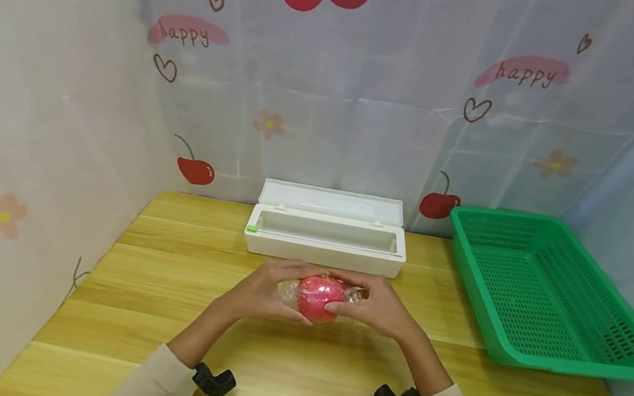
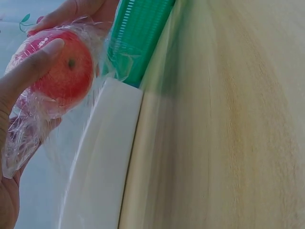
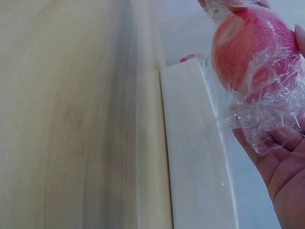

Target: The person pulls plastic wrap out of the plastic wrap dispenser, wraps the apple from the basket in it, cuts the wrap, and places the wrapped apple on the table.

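A red apple (image 1: 320, 299) wrapped in clear plastic film is held up between both hands, in front of the white box. My left hand (image 1: 269, 289) grips it from the left, with the thumb pressed on the apple (image 2: 66, 71) near its dimple in the left wrist view. From the other side my right hand (image 1: 377, 306) holds it, fingers and thumb curled about the wrap. Bunched film (image 2: 26, 138) sticks out at the apple's side by the left palm. In the right wrist view crinkled film (image 3: 267, 114) gathers over the right palm.
A white film dispenser box (image 1: 322, 255) stands at the back of the wooden table (image 1: 308, 395), its lid (image 1: 332, 202) raised. To the right sits a green plastic basket (image 1: 519, 297). Printed curtains (image 1: 362, 121) surround the back and sides.
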The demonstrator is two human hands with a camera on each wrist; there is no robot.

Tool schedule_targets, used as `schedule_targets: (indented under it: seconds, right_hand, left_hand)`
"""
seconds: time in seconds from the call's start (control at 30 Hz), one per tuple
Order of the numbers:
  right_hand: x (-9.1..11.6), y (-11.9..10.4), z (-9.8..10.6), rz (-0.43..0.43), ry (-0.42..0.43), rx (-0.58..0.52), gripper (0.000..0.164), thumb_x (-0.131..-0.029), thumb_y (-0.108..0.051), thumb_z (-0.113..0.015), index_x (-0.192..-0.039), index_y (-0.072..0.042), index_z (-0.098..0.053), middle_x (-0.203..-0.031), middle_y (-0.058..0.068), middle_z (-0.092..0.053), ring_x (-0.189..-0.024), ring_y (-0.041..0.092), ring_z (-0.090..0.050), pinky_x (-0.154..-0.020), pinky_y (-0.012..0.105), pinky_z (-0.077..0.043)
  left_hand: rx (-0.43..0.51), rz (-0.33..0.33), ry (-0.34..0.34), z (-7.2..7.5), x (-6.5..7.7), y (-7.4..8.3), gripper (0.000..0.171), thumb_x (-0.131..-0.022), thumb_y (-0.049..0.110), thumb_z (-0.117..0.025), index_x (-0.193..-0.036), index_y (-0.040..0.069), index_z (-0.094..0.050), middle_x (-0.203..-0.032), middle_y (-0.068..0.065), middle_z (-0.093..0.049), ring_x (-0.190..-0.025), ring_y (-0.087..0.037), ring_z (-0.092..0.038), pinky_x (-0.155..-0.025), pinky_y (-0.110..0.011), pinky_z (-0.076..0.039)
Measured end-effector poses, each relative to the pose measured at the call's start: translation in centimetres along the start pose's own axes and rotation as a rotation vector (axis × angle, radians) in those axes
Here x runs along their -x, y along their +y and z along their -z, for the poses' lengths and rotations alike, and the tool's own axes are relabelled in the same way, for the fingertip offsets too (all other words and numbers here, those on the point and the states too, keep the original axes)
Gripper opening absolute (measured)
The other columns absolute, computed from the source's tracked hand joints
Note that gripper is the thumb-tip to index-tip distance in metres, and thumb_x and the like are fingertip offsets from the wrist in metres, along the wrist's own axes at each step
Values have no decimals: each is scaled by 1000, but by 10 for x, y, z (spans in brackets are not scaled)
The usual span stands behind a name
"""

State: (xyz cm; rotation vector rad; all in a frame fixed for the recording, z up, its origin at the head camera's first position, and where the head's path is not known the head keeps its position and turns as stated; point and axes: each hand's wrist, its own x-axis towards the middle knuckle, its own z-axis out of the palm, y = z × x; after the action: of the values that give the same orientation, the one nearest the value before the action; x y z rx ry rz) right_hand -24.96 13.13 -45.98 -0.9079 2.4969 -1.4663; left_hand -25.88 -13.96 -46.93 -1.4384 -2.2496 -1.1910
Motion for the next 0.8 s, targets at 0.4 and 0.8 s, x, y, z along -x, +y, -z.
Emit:
schedule_targets:
  seconds: [0.4, 0.8]
  right_hand:
    - [2, -7, 1, 123, 76, -5, 69, -75, -33, -92, -137, -17, -66, -130, -5, -68, -115, 18, -65, -88, 31, -59]
    - [0, -6, -2, 162, 72, 44, 92, -69, -34, -95, -150, -25, -53, -139, 0, -63, -127, 18, -60, -104, 48, -50]
  left_hand:
    - [31, 89, 40, -1, 2, -2, 81, -67, 34, -97, -139, 13, -63, -133, 2, -67, -120, -15, -65, -97, -32, -55]
    - [22, 219, 29, -1, 3, 1, 82, -73, 37, -93, -144, 14, -59, -133, 0, -67, -117, -15, -66, -93, -30, -56]
